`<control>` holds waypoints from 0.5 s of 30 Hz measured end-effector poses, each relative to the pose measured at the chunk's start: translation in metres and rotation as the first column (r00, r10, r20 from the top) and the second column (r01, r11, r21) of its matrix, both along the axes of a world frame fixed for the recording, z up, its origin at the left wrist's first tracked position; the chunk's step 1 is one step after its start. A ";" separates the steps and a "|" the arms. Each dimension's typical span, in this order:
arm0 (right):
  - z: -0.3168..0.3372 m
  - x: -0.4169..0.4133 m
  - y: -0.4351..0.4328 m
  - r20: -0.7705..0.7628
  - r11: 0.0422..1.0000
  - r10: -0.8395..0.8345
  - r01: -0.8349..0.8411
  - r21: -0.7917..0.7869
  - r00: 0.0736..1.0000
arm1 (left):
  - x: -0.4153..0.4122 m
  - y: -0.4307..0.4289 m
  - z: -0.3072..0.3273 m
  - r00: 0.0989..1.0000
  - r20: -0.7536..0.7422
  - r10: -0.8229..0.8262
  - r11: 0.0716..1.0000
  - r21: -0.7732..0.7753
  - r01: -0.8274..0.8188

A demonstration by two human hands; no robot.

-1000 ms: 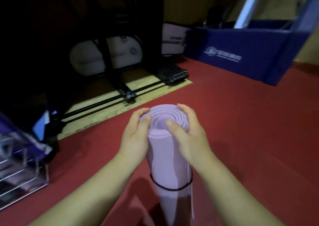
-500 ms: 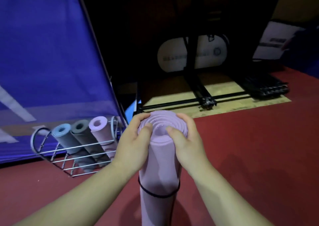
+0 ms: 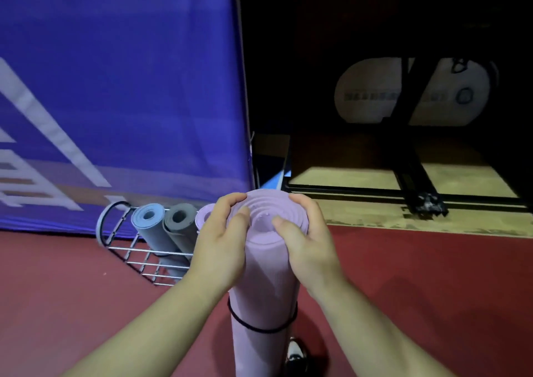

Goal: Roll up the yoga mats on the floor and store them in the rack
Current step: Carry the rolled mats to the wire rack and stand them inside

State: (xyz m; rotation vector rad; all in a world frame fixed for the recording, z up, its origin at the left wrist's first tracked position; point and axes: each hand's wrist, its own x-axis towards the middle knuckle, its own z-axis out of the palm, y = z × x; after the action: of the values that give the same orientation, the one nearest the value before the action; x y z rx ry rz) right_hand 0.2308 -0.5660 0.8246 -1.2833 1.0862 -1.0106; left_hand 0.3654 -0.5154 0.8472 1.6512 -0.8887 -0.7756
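- The view is swinging leftward since the earlier frame, bringing the wire rack [image 3: 138, 257] and the blue banner [image 3: 115, 88] nearer.
- The left grip [image 3: 219, 247] and right grip [image 3: 311, 250] are both curling closed around the top of the upright lilac mat [image 3: 265, 275], with thumbs pressing on its spiral end.
- A black band [image 3: 259, 329] is cinching the roll (so unwinding seems unlikely).
- Advisable: keeping both grips firm while tipping the roll in alongside the stored mats [image 3: 161, 229].
- The red floor [image 3: 432, 290] is meeting a wooden platform [image 3: 360, 212] in a dim room.

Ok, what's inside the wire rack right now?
Three rolled mats lie tilted in the rack: a blue mat, a grey mat and a lilac mat. The left hand covers most of the lilac one, so anything further right in the rack is hidden.
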 end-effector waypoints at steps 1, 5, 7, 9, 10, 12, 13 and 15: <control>0.002 0.018 -0.016 0.002 1.000 0.010 -0.010 -0.001 1.000 | 0.015 -0.012 0.003 1.000 0.010 0.029 1.000 0.005 -0.029; 0.011 0.097 -0.073 0.008 0.995 0.085 -0.084 -0.044 0.996 | 0.084 -0.053 0.012 0.986 0.039 0.160 0.987 -0.031 -0.158; 0.018 0.137 -0.091 0.004 0.990 0.127 -0.126 -0.068 0.992 | 0.119 -0.064 0.018 0.974 0.043 0.221 0.975 -0.051 -0.219; 0.021 0.176 -0.105 0.001 0.984 0.155 -0.154 -0.090 0.988 | 0.156 -0.073 0.021 0.967 0.053 0.250 0.967 -0.057 -0.247; 0.021 0.196 -0.110 -0.003 0.982 0.163 -0.163 -0.099 0.987 | 0.176 -0.078 0.020 0.965 0.060 0.254 0.966 -0.062 -0.250; 0.020 0.238 -0.120 -0.011 0.979 0.172 -0.172 -0.105 0.985 | 0.220 -0.086 0.018 0.965 0.083 0.247 0.968 -0.062 -0.243; 0.017 0.260 -0.125 -0.009 0.979 0.176 -0.176 -0.106 0.984 | 0.244 -0.090 0.015 0.966 0.093 0.242 0.970 -0.060 -0.237; 0.011 0.307 -0.129 -0.007 0.980 0.173 -0.172 -0.099 0.985 | 0.291 -0.095 0.009 0.970 0.104 0.222 0.974 -0.062 -0.216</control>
State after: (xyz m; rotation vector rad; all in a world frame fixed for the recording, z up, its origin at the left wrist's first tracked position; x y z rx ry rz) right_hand 0.5375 -0.6952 0.8358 -1.4309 0.9150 -0.9441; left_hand 0.6568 -0.6105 0.8562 1.7265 -0.7786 -0.5108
